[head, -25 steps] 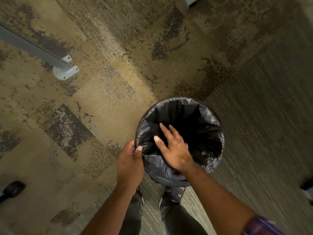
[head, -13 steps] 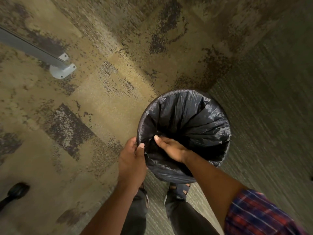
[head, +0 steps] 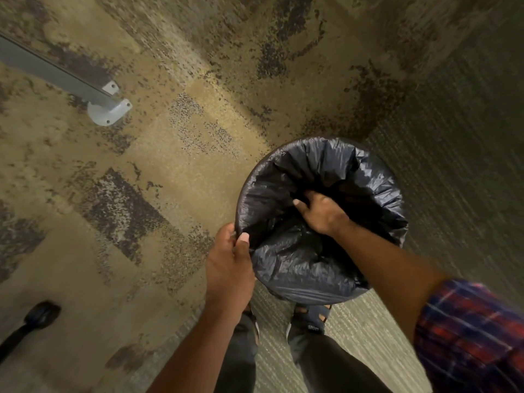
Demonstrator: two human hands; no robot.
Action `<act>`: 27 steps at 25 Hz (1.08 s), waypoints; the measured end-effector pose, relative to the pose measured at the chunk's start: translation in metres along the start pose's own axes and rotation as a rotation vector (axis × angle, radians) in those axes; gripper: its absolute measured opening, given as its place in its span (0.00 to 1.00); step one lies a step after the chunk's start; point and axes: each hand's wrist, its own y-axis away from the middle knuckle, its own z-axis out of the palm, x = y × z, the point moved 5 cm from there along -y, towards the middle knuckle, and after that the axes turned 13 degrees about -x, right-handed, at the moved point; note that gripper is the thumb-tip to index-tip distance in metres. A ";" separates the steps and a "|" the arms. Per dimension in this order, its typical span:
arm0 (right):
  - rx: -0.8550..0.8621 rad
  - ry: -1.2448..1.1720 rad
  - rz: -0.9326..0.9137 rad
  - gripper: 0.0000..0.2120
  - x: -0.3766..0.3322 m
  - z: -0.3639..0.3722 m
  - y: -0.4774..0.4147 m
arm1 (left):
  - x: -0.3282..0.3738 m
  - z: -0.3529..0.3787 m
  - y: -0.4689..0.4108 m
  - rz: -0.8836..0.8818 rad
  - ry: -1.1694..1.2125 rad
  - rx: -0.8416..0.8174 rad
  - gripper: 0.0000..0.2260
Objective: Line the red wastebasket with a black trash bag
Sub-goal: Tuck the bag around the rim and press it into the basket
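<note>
- Down on the patterned carpet (head: 175, 154), just ahead of the sandalled feet (head: 310, 319): red wastebasket, its own wall hidden, every visible part wrapped in black trash bag (head: 297, 268).
- Left hand (head: 229, 268) pinching the folded-over film at the near-left rim, thumb on top, fingers curled round the outside.
- Right hand (head: 321, 212) down inside the mouth, fingers curled into the film; gripping a fold or merely pressing it, cannot tell.
- Thin, crinkled, glossy stuff: likely feather-light, limp, slippery, quick to slide off the rim or tear under a nail.
- Best hold probably at the cuff over the rim, film pinched against the hard edge.
- Inside, flat palm rather than fingertips, pushing slack toward the bottom.
- Basket itself probably light; one hand on the rim to stop tipping.
</note>
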 end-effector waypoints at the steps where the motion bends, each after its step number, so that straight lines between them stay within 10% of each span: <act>1: 0.031 0.071 0.011 0.31 -0.003 0.009 0.009 | -0.001 -0.001 0.000 -0.008 0.003 0.011 0.11; 6: -0.346 0.071 0.140 0.42 -0.005 0.064 0.023 | 0.007 -0.002 0.003 0.001 0.018 0.014 0.11; 10: -0.223 -0.005 0.034 0.36 -0.017 0.048 0.023 | 0.011 0.002 0.008 0.014 -0.055 0.007 0.20; 13: -0.155 0.094 -0.051 0.22 -0.025 0.021 0.040 | 0.050 0.004 0.044 0.362 -0.473 0.252 0.23; 16: -0.123 0.057 -0.095 0.14 -0.027 -0.013 0.047 | 0.070 0.067 0.050 0.656 -0.924 -0.102 0.17; 19: -0.134 -0.157 -0.067 0.14 -0.027 -0.035 0.038 | 0.068 0.116 0.002 0.391 -1.186 -0.501 0.21; 27: -0.126 -0.448 0.029 0.29 -0.022 -0.040 0.009 | 0.014 0.139 -0.069 0.003 -1.483 -0.730 0.43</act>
